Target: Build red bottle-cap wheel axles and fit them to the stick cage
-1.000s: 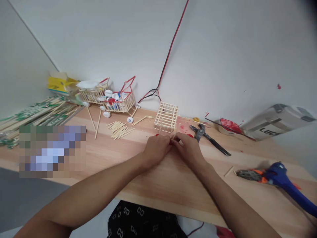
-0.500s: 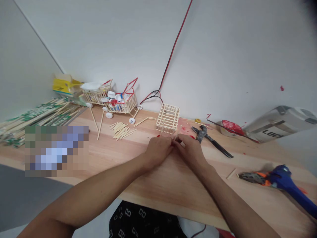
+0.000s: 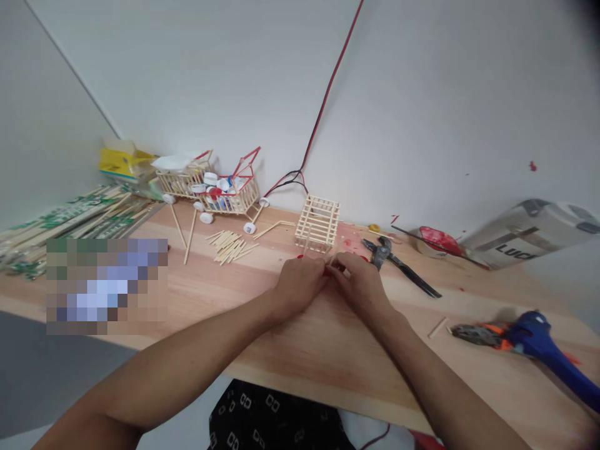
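Left hand (image 3: 301,282): curling at frame centre; I cannot tell its grip, fingertips being hidden;
Right hand (image 3: 360,278): pinching a small red piece (image 3: 327,271) at frame centre;
Stick basket (image 3: 317,225): standing on the bench (image 3: 210,287), just above the hands

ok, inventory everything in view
wheeled stick carts: 2, pale, back left
plastic caps: many, mostly white, right cart
slatted stick frame: 1, pale, back centre
short wooden sticks: pile, pale, left
packaged sticks: many, pale, far left
boxy package: 1, yellow, back left
metal pliers: 2, black, grey-orange, right
handled tool: 1, blue, far right
bowl: 1, white, red inside, back right
thin rod: 1, dark, across bowl
lettered container: 1, grey-white, back right
twin cable: 1, red-black, wall
wooden table: 1, light, beneath
left hand, right hand: 1 each, together, centre
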Demonstrator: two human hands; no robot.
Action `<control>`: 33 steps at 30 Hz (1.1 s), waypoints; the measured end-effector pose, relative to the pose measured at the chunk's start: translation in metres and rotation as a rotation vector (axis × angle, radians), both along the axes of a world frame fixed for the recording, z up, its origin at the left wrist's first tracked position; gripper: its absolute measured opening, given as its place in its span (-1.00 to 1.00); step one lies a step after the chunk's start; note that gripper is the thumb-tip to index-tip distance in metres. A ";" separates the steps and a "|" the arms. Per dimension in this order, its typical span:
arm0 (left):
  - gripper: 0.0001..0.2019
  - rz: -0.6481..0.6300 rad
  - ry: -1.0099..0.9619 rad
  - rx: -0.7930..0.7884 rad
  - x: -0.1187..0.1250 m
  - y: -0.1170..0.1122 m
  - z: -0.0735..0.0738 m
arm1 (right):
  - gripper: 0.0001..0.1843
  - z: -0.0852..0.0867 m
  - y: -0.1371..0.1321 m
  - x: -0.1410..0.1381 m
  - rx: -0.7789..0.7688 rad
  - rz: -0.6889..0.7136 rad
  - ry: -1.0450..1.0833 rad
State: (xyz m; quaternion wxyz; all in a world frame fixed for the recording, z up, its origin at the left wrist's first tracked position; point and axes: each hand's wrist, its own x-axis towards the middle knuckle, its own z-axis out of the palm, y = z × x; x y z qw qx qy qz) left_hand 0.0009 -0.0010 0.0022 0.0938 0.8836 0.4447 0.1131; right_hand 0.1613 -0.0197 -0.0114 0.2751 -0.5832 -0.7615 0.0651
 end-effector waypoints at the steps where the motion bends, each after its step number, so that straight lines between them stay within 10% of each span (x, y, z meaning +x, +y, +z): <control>1: -0.72 0.001 0.001 0.001 0.000 0.000 0.000 | -0.86 0.000 0.000 0.000 0.003 0.001 -0.003; 33: -0.75 0.002 0.007 0.035 0.000 0.001 -0.003 | -0.90 0.001 0.000 0.001 -0.012 -0.018 -0.007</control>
